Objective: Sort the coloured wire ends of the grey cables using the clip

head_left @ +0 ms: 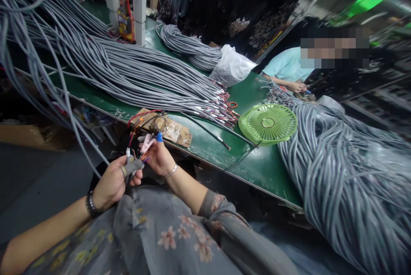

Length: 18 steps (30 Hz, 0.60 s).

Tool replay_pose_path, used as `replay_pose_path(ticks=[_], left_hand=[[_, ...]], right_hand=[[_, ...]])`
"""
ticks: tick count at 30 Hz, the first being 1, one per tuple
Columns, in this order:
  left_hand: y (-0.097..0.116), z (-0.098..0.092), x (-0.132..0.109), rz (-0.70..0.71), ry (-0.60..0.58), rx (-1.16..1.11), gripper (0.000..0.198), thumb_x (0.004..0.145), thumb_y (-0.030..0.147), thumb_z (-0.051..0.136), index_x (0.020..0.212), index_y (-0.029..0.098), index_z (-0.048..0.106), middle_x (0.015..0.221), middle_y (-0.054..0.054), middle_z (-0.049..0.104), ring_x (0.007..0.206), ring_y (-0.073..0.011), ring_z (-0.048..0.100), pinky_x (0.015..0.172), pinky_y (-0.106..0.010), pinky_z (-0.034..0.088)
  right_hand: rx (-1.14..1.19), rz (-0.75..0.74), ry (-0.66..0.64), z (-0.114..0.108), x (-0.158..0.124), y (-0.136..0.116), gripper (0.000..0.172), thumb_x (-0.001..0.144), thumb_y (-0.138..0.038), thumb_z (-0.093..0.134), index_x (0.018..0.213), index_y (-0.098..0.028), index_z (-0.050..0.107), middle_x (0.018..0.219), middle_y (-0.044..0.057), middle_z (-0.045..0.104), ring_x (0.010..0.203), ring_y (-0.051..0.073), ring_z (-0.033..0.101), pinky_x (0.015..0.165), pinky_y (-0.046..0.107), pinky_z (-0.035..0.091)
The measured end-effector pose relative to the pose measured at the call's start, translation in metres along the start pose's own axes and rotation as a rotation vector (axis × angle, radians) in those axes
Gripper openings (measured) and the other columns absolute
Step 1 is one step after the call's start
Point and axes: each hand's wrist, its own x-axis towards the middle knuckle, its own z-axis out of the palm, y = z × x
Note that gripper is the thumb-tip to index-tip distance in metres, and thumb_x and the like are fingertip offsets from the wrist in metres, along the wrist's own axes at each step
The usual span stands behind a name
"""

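Observation:
My left hand (112, 183) is closed around the end of a grey cable (102, 155), its thumb wrapped in grey tape or a finger cover. A white sleeve (128, 152) with thin coloured wires stands up at that hand. Just right of it, my right hand (162, 159) pinches the fanned-out thin wires (143, 157) of the cable end. One of its fingertips wears a blue cover (159, 137). A pale pink piece (147, 143) shows at the right fingers; whether it is a wrapping or a held object I cannot tell.
Long grey cables (128, 69) lie across the green table (205, 138), coloured wire ends to the right. A worn wooden block (173, 130) with wires sits at the near edge. Beyond are a green fan (268, 124), a plastic bag (233, 65), more cables (334, 163) and a co-worker (289, 67).

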Motion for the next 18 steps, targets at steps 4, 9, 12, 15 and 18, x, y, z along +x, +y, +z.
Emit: replay_pose_path(ticks=[4,9,12,15,18], left_hand=[[0.0005,-0.0028,-0.0071,0.009,-0.019,-0.005,0.030,0.048,0.033,0.086,0.062,0.016,0.065,0.048,0.000,0.066,0.039,-0.0120,0.057,0.042,-0.021,0.039],[0.0002,-0.0017,-0.0081,0.067,0.038,-0.051,0.031,0.046,0.032,0.087,0.062,0.016,0.065,0.050,0.000,0.067,0.040,-0.0120,0.057,0.042,-0.021,0.040],[-0.0010,0.0008,-0.0055,0.095,0.066,-0.076,0.030,0.046,0.032,0.087,0.062,0.017,0.066,0.049,0.000,0.067,0.040,-0.0116,0.056,0.042,-0.022,0.041],[-0.0023,0.0028,-0.0034,0.103,0.076,-0.078,0.031,0.047,0.034,0.087,0.063,0.017,0.066,0.049,0.001,0.067,0.040,-0.0113,0.056,0.043,-0.021,0.040],[-0.0030,0.0036,-0.0022,0.094,0.079,-0.071,0.032,0.047,0.035,0.087,0.063,0.018,0.066,0.049,0.001,0.068,0.040,-0.0114,0.056,0.043,-0.021,0.040]], right_hand=[[0.001,0.051,-0.050,-0.0034,-0.0026,-0.0028,0.047,0.088,-0.065,0.061,0.083,-0.018,0.065,0.075,0.003,0.067,0.063,0.014,0.057,0.056,0.024,0.048],[-0.033,-0.027,-0.020,-0.0055,-0.0014,0.0000,0.034,0.086,-0.051,0.070,0.085,-0.017,0.067,0.072,0.001,0.066,0.063,0.012,0.056,0.056,0.022,0.047],[-0.043,-0.039,-0.030,-0.0055,-0.0019,0.0004,0.034,0.084,-0.051,0.071,0.085,-0.017,0.069,0.074,0.002,0.066,0.062,0.012,0.056,0.055,0.022,0.047],[-0.049,-0.052,-0.042,-0.0060,-0.0024,0.0011,0.038,0.082,-0.056,0.073,0.086,-0.018,0.070,0.075,0.001,0.067,0.062,0.012,0.057,0.056,0.023,0.048],[-0.090,-0.108,-0.057,-0.0079,-0.0012,0.0044,0.049,0.079,-0.067,0.070,0.082,-0.018,0.070,0.073,0.002,0.068,0.060,0.012,0.056,0.057,0.025,0.049]])
